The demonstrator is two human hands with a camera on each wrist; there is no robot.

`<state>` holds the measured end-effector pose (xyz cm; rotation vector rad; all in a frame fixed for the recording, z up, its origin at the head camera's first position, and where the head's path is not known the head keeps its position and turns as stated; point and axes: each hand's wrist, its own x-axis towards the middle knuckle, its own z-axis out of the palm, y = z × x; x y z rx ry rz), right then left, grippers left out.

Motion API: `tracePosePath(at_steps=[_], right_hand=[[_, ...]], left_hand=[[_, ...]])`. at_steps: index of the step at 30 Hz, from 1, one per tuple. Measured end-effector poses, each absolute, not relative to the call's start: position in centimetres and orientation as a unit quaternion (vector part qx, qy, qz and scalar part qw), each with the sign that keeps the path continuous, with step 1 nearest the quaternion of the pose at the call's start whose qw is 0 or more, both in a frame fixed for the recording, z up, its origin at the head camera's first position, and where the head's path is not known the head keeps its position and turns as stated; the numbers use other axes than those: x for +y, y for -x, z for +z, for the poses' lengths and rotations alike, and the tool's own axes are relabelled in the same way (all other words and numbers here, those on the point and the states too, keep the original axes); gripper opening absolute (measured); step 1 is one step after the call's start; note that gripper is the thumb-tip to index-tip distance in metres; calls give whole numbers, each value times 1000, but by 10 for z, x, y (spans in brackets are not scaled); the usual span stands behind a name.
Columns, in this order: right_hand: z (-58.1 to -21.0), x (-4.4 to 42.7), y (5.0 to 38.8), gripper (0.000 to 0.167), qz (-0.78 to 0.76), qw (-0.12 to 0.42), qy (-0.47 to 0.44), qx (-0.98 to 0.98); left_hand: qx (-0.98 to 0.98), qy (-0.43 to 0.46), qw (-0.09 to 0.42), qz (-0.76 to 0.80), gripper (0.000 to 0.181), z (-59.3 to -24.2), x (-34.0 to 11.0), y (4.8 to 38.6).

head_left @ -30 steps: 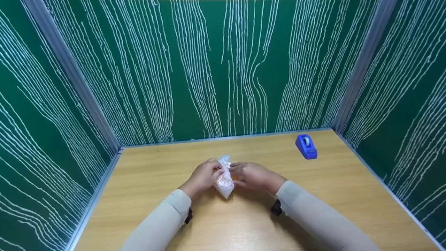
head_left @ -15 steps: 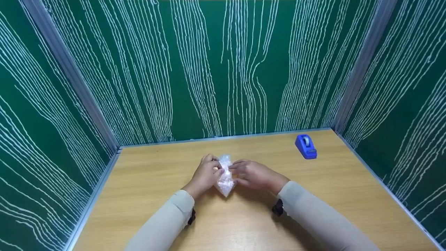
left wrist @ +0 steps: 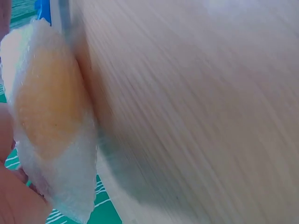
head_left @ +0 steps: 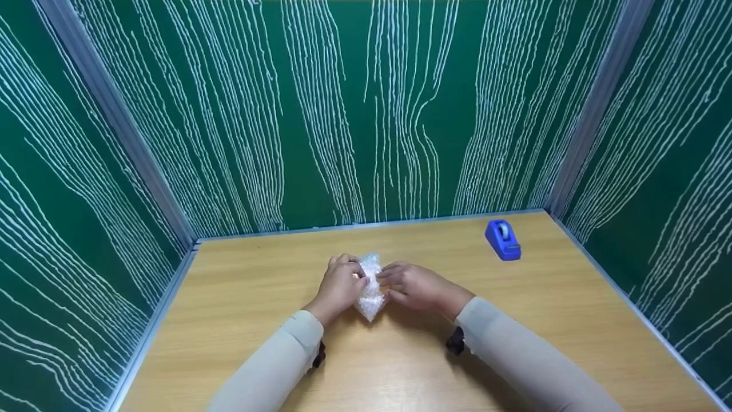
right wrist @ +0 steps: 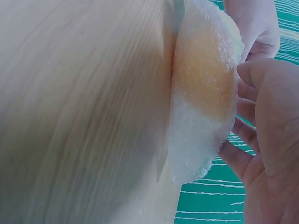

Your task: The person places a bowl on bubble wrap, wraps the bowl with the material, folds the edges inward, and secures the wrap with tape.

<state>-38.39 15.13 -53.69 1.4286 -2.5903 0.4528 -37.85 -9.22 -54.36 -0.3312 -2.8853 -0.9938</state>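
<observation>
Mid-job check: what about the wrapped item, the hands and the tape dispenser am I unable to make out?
- Orange item: blurred in both wrist views by the translucent wrap; I can't tell what it is.
- Wrap's underside: hidden in the head view by its own upper face.
- Left hand: mostly cut off by the left wrist view's left edge.
- Tape dispenser: in the head view, its tape's free end is too small to see.

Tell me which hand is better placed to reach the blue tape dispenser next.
Likely the right hand: the blue tape dispenser stands on its side of the table. The left hand is across the wrapped bundle, farther away.
</observation>
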Motion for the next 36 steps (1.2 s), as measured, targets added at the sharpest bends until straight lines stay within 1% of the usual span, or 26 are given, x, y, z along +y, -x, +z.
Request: tracePosePath(at_steps=[5, 9, 13, 18, 23, 31, 36], right_hand=[[-539, 152, 384, 31, 150, 85, -470, -866], [-541, 152, 383, 32, 158, 89, -434, -882], [-542, 151, 381, 36, 181, 60, -379, -906], [-541, 150, 381, 39, 208, 16, -348, -914], [-541, 150, 382, 41, 218, -4, -350, -911], [-539, 148, 381, 39, 221, -7, -349, -911], [-535, 154, 382, 40, 221, -3, -341, -914]], left_hand=[[-943, 76, 26, -322, 14, -546, -89, 379], [-940, 66, 21, -334, 15, -548, -90, 378], [-938, 67, 23, -339, 15, -549, -92, 374], [-943, 99, 38, -315, 14, -546, -92, 368], [-944, 130, 40, -302, 14, -542, -91, 370], [-939, 88, 20, -331, 11, -550, -92, 374], [-935, 84, 15, -344, 9, -551, -92, 375]])
